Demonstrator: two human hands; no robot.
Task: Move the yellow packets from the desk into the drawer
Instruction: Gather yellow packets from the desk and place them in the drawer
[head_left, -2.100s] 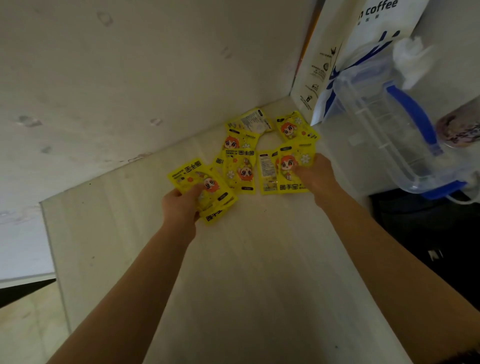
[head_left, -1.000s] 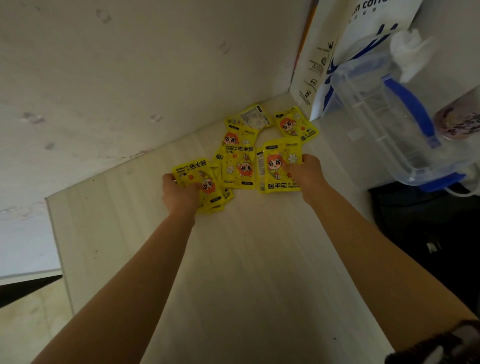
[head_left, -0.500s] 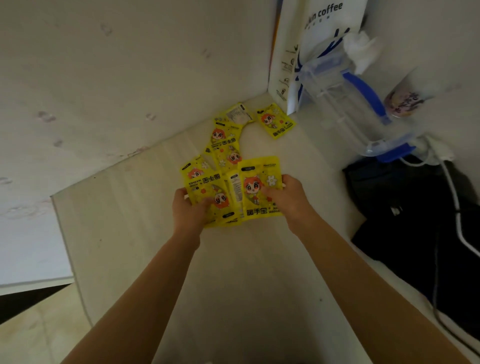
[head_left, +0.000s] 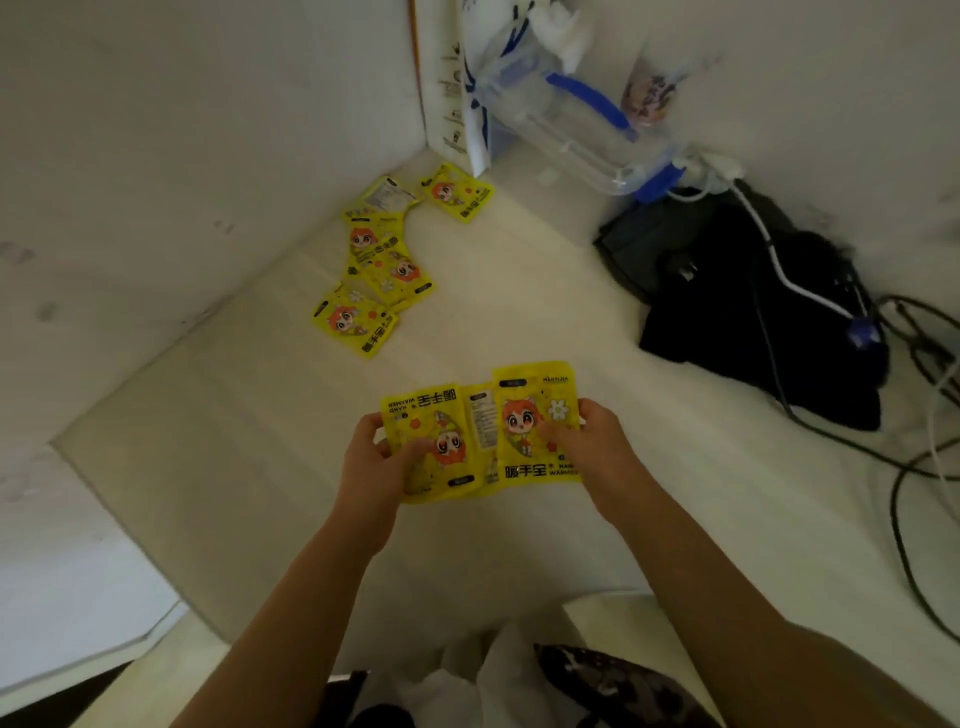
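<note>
Both hands are up over the bench (head_left: 519, 545) with packets in them. The left hand (head_left: 371, 457) grips a yellow packet (head_left: 431, 441) that's flipped upside down, thumb curled over its front and fingers wrapped round the left edge. The right hand (head_left: 592, 447) pinches another packet (head_left: 535, 421), this one right way up, with the thumb on the cartoon face and the fingers behind its right edge. There's a third packet (head_left: 482, 426) sandwiched between those two, showing its printed back, and I honestly can't tell which hand has it. The three overlap like a fan of cards, held in the middle of the bench near the front edge.

The rest of the yellow packets (head_left: 382, 260) lie flat further back toward the wall corner, a loose overlapping string of them running along the left wall, plus one lone packet (head_left: 457, 192) just beside a white paper bag (head_left: 447, 93) that stands in the corner. Next to the bag is a clear plastic jug (head_left: 566, 124) with a blue handle, tipped over at an angle. On the right side of the bench sits a black bag (head_left: 753, 312) with a white cable (head_left: 789, 280) draped across it and black cords (head_left: 904, 467) trailing off to the right.
</note>
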